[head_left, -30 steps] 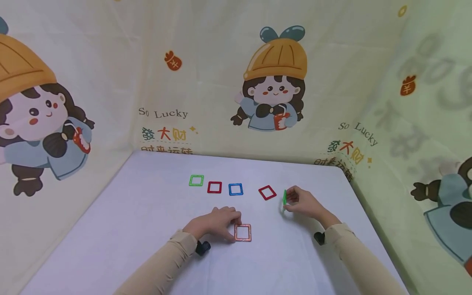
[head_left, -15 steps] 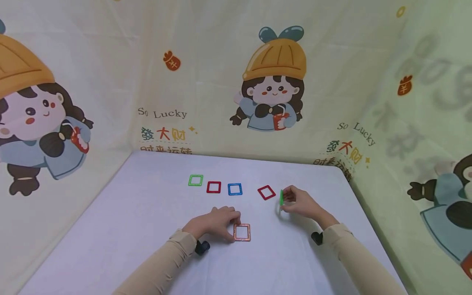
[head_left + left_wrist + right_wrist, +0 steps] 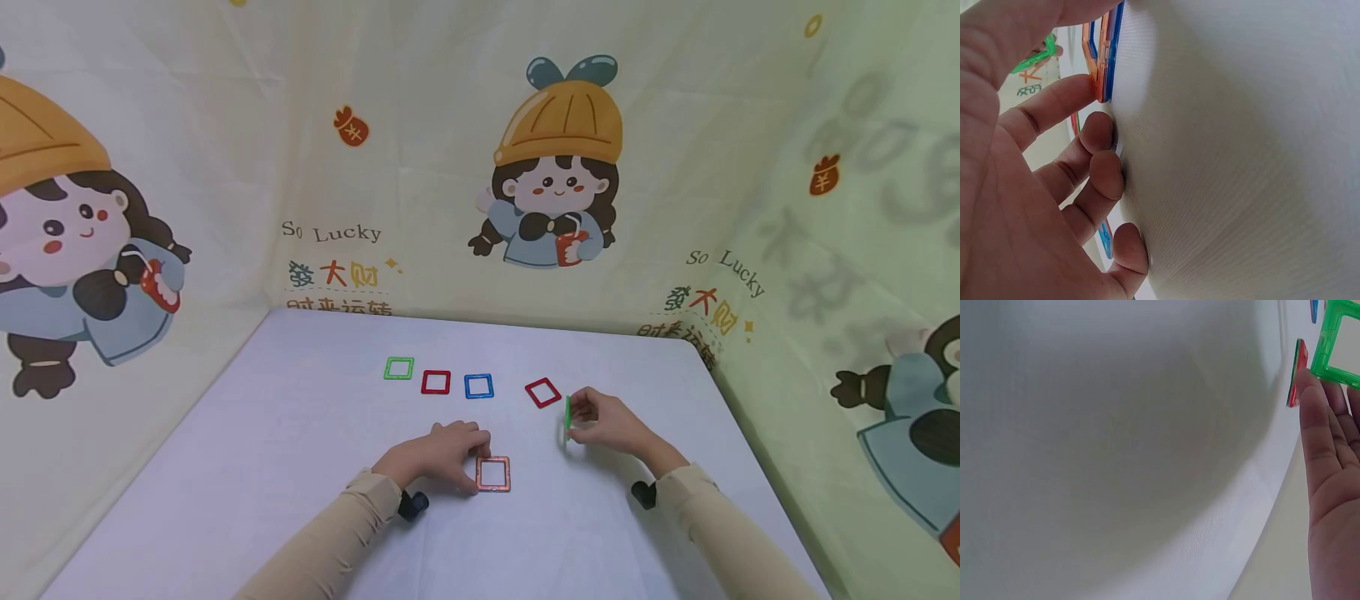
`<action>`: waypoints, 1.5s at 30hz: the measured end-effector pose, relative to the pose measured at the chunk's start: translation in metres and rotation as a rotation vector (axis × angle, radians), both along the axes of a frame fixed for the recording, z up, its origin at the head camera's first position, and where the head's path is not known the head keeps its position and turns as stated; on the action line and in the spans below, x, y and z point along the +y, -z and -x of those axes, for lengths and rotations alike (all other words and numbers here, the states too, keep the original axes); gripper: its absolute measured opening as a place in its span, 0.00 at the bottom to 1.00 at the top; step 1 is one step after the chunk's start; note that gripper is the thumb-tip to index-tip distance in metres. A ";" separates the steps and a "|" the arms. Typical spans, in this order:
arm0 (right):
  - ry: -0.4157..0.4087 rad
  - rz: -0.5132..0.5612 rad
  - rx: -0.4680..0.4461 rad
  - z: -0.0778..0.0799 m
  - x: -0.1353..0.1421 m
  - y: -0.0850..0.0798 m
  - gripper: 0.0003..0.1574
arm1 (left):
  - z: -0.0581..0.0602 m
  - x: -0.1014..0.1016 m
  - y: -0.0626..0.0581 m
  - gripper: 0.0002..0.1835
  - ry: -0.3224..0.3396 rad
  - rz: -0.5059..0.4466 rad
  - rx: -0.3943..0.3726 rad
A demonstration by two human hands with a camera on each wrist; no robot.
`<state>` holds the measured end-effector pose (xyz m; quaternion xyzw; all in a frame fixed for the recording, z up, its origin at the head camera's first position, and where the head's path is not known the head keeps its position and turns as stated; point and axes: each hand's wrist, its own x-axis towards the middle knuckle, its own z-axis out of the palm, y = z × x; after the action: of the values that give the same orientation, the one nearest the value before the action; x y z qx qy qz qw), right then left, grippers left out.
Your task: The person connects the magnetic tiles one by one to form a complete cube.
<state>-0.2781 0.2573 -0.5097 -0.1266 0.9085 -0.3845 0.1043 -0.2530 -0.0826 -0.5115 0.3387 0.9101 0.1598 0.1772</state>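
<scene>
In the head view, my left hand (image 3: 442, 454) rests on the table and pinches an orange square frame (image 3: 507, 475) by its left side, between thumb and fingers. The left wrist view shows a blue layer (image 3: 1110, 62) flush against the orange frame's underside. Further right, my right hand (image 3: 611, 421) holds a green square frame (image 3: 567, 417) upright, edge-on to the head camera and raised off the table. From the right wrist view, the green frame (image 3: 1329, 337) has an open centre; the thumb is largely out of sight there.
Behind the hands, a green frame (image 3: 399, 368), a red frame (image 3: 436, 392), a blue frame (image 3: 478, 396) and a tilted red frame (image 3: 543, 404) lie flat on the white table (image 3: 300, 467). A printed cloth (image 3: 420, 208) hangs behind the table.
My right hand has shifted a little left and nearer to me, carrying the upright green frame. My left hand and the orange frame stay put.
</scene>
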 end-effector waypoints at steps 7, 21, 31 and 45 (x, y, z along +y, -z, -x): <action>-0.005 0.011 0.000 -0.006 -0.007 -0.003 0.33 | 0.000 0.001 0.002 0.21 -0.001 -0.005 -0.003; -0.040 0.014 0.012 -0.014 -0.016 0.004 0.32 | 0.001 0.001 0.001 0.21 -0.013 -0.001 -0.017; -0.104 0.045 0.020 -0.025 -0.030 0.006 0.31 | 0.002 0.002 0.006 0.21 -0.011 0.000 -0.003; -0.147 0.079 0.006 -0.031 -0.038 0.012 0.35 | 0.000 0.004 0.001 0.21 -0.015 0.013 -0.007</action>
<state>-0.2475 0.2192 -0.5212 -0.1982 0.8812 -0.4107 0.1244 -0.2529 -0.0791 -0.5126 0.3302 0.9130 0.1564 0.1816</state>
